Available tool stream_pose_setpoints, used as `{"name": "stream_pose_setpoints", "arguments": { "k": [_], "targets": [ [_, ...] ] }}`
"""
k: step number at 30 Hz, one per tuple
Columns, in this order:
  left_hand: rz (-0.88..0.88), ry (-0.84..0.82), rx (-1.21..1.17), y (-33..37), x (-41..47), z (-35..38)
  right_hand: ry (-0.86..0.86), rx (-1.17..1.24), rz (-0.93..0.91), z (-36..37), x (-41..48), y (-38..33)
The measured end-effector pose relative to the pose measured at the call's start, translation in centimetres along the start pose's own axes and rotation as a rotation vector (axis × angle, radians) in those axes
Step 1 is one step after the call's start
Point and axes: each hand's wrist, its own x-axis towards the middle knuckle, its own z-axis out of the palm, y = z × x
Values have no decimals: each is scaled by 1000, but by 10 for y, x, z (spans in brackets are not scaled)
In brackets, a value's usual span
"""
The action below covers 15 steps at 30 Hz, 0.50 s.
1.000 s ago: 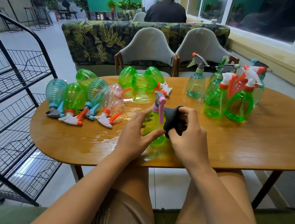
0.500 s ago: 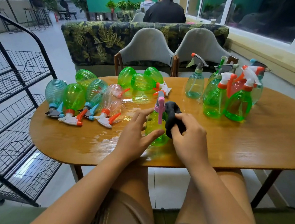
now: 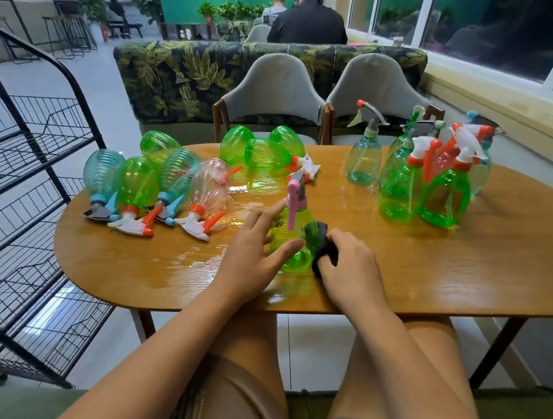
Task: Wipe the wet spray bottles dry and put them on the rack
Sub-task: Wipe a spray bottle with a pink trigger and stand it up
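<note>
The green bottle point(image 3: 295, 261) is held between the spread left hand point(image 3: 253, 251) and the right hand point(image 3: 350, 273) (curled round a black cloth point(image 3: 325, 240)).

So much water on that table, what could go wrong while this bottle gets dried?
The pink-topped green bottle stands on the wet table, so its base may get wet again. The left hand only steadies it with straight fingers; a push from the dark cloth in the right hand might tip it.
</note>
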Motion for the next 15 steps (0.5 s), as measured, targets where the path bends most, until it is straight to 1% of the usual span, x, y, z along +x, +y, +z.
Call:
{"name": "stream_pose_setpoints", "arguments": {
  "k": [3,7,9,11,13,15],
  "targets": [
    [0,13,-21,3,-1,-1,54,93,15,-2,-2,-2],
    [5,20,-21,7,-2,-2,198,219,11,-5,-7,-9],
    [16,13,-12,6,-2,-2,289,253,-56,-9,-10,-15],
    [15,5,-21,5,-1,-2,357,269,-162,-14,-12,-23],
    [9,-8,-30,4,-1,-2,403,282,-272,-16,-13,-28],
    [3,-20,-40,3,0,-1,429,281,-339,-16,-12,-31]
  ]
}}
